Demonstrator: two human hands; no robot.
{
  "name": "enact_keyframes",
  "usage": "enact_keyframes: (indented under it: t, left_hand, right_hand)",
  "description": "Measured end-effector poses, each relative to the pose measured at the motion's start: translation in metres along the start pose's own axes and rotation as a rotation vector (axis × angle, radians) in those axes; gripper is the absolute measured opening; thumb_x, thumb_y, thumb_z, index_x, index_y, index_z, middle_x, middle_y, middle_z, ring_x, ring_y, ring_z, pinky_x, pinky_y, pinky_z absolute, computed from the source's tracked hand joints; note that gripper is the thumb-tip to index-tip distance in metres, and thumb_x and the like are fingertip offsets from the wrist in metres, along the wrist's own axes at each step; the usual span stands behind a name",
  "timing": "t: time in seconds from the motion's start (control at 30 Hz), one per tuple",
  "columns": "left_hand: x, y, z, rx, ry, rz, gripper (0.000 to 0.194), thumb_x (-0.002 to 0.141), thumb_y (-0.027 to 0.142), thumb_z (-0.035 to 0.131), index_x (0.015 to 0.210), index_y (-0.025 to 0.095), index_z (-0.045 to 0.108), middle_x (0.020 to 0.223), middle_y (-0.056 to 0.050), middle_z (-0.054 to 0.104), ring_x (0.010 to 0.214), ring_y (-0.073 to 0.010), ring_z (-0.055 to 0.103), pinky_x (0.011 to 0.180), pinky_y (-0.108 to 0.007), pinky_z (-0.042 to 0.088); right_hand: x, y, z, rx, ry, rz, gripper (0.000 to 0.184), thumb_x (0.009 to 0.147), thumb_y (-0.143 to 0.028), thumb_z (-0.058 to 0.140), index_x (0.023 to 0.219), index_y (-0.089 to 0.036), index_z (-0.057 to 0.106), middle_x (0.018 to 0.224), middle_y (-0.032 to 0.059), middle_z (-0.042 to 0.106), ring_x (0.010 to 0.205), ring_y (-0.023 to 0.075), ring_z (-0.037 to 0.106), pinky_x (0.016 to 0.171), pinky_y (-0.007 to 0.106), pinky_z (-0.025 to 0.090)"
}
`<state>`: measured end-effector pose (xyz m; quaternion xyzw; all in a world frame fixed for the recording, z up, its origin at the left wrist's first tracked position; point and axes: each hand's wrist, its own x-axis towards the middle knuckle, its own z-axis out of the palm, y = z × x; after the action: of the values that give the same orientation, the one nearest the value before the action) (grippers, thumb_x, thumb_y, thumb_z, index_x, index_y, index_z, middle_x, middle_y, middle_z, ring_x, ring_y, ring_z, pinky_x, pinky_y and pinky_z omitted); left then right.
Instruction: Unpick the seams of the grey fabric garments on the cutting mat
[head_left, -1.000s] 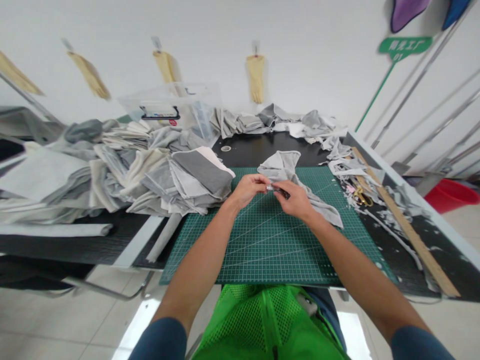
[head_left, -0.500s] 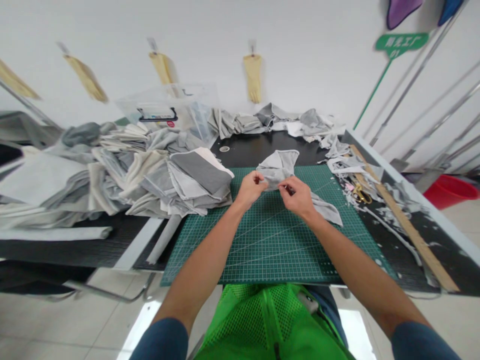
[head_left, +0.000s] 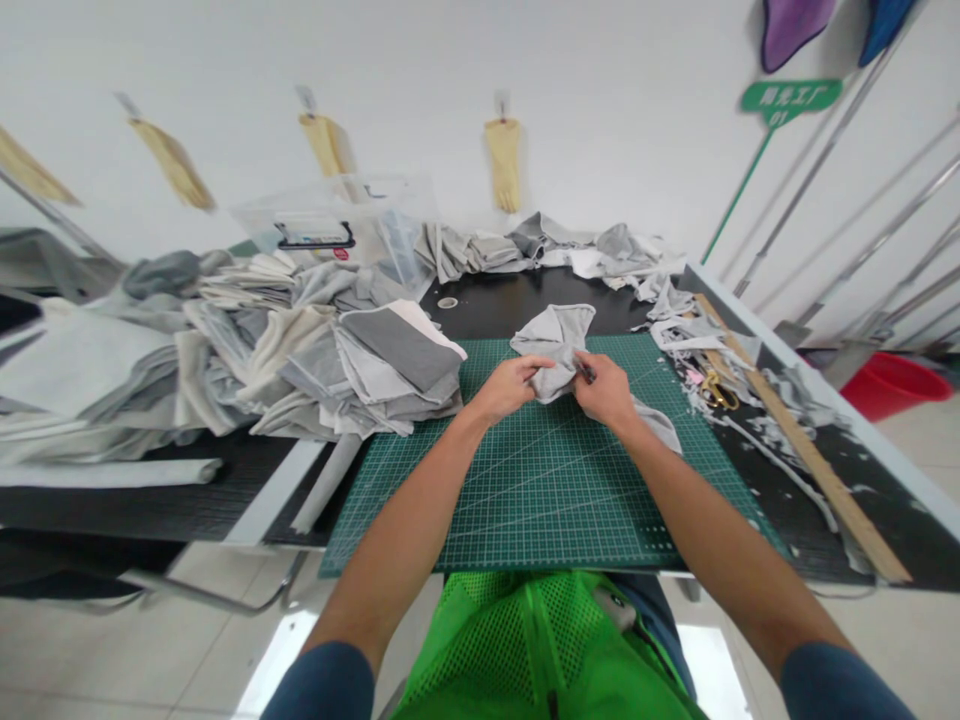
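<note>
A light grey piece of fabric (head_left: 559,328) lies crumpled over the far half of the green cutting mat (head_left: 555,490). My left hand (head_left: 511,388) grips its near left edge, thumb and fingers pinched together. On the other side, my right hand (head_left: 602,386) is closed on the near right part of the same fabric, its fingertips partly hidden. Beyond my right wrist, another strip of grey fabric (head_left: 658,425) rests on the mat; whether it joins the held piece I cannot tell.
Heaped grey and cream fabric (head_left: 405,345) covers the left side, a clear plastic box (head_left: 405,235) behind it. To the right lie gold-handled scissors (head_left: 721,393), a long wooden ruler (head_left: 810,450) and scraps. A tape ring (head_left: 448,302) sits behind the mat; a red bucket (head_left: 892,385) stands beyond.
Both hands have shifted slightly right with the fabric. The left hand has turned so its fingers lie over the fabric's edge, and the near part is bunched up between the hands.
</note>
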<state>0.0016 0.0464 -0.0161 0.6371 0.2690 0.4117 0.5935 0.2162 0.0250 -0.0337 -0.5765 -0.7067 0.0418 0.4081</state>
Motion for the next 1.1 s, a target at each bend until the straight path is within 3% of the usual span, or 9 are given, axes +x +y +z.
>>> enact_keyframes:
  t: [0.1, 0.2, 0.3, 0.4, 0.53, 0.67, 0.77, 0.87, 1.1]
  left_hand:
    - [-0.003, 0.004, 0.001, 0.0, -0.054, -0.013, 0.058, 0.063, 0.007, 0.072, 0.121, 0.011, 0.073, 0.118, -0.014, 0.076, 0.112, -0.0264, 0.07, 0.103, -0.042, 0.051]
    - [-0.003, 0.008, 0.003, 0.085, -0.075, 0.033, 0.058, 0.066, 0.016, 0.081, 0.123, 0.012, 0.074, 0.127, -0.014, 0.074, 0.12, -0.0287, 0.067, 0.111, -0.045, 0.046]
    - [-0.002, 0.009, 0.004, 0.258, -0.036, 0.101, 0.057, 0.066, 0.011, 0.076, 0.123, 0.014, 0.074, 0.131, -0.012, 0.072, 0.128, -0.0287, 0.063, 0.119, -0.045, 0.04]
    - [0.0, 0.005, 0.0, 0.434, 0.031, 0.126, 0.068, 0.063, 0.001, 0.061, 0.128, 0.015, 0.07, 0.129, -0.011, 0.073, 0.123, -0.0253, 0.065, 0.117, -0.043, 0.043]
    - [0.003, -0.005, -0.01, 0.631, 0.214, 0.072, 0.08, 0.059, -0.002, 0.056, 0.136, 0.015, 0.064, 0.127, -0.012, 0.071, 0.116, -0.023, 0.066, 0.11, -0.039, 0.049]
    - [0.003, -0.008, -0.019, 0.859, 0.361, -0.07, 0.058, 0.061, 0.002, 0.061, 0.118, 0.011, 0.073, 0.121, -0.016, 0.07, 0.107, -0.0254, 0.066, 0.099, -0.036, 0.052]
    - [0.001, -0.005, -0.023, 0.95, 0.34, -0.155, 0.028, 0.061, 0.004, 0.062, 0.083, 0.014, 0.077, 0.094, -0.01, 0.073, 0.095, -0.0253, 0.066, 0.088, -0.034, 0.051]
    - [-0.001, -0.005, -0.025, 0.867, 0.381, -0.162, 0.01, 0.063, 0.007, 0.065, 0.066, 0.016, 0.069, 0.07, -0.005, 0.066, 0.079, -0.0219, 0.061, 0.078, -0.032, 0.047]
    - [0.001, -0.012, -0.032, 0.708, 0.511, -0.117, 0.008, 0.08, 0.017, 0.064, 0.073, 0.021, 0.061, 0.069, -0.001, 0.063, 0.069, -0.017, 0.057, 0.068, -0.027, 0.04]
  right_hand:
    - [0.001, -0.01, -0.008, 0.171, 0.072, -0.09, 0.041, 0.093, -0.026, 0.057, 0.131, -0.018, 0.07, 0.125, 0.0127, 0.073, 0.102, 0.0244, 0.068, 0.096, 0.037, 0.054]
    - [0.0, -0.014, -0.01, 0.247, -0.071, -0.15, 0.047, 0.093, -0.023, 0.056, 0.138, -0.021, 0.066, 0.135, 0.009, 0.071, 0.107, 0.0226, 0.07, 0.097, 0.035, 0.054]
    - [-0.001, -0.009, -0.007, 0.114, -0.241, -0.103, 0.049, 0.088, -0.019, 0.059, 0.136, -0.02, 0.068, 0.126, 0.0094, 0.076, 0.105, 0.0234, 0.071, 0.096, 0.033, 0.052]
    - [0.0, -0.002, -0.002, -0.112, -0.341, 0.006, 0.031, 0.088, -0.023, 0.064, 0.116, -0.02, 0.076, 0.108, 0.0108, 0.08, 0.098, 0.0256, 0.071, 0.089, 0.033, 0.05]
    - [0.004, 0.006, -0.001, -0.205, -0.342, 0.027, 0.02, 0.092, -0.034, 0.063, 0.095, -0.02, 0.078, 0.096, 0.0103, 0.078, 0.094, 0.0252, 0.069, 0.088, 0.033, 0.048]
    - [0.007, 0.016, -0.005, -0.198, -0.207, -0.025, 0.034, 0.091, -0.029, 0.065, 0.122, -0.018, 0.073, 0.126, 0.0145, 0.071, 0.116, 0.0261, 0.063, 0.101, 0.034, 0.046]
    - [0.004, 0.022, -0.006, -0.294, -0.337, 0.023, 0.042, 0.09, -0.027, 0.067, 0.131, -0.017, 0.069, 0.124, 0.0174, 0.071, 0.113, 0.0275, 0.065, 0.099, 0.035, 0.047]
    - [0.001, 0.018, -0.002, -0.35, -0.421, 0.057, 0.031, 0.093, -0.027, 0.062, 0.121, -0.017, 0.072, 0.115, 0.0178, 0.075, 0.106, 0.0264, 0.069, 0.092, 0.033, 0.049]
    - [-0.008, -0.02, 0.006, -0.231, -0.449, 0.168, 0.027, 0.09, -0.036, 0.064, 0.072, -0.018, 0.074, 0.08, 0.0159, 0.077, 0.075, 0.0261, 0.072, 0.067, 0.032, 0.046]
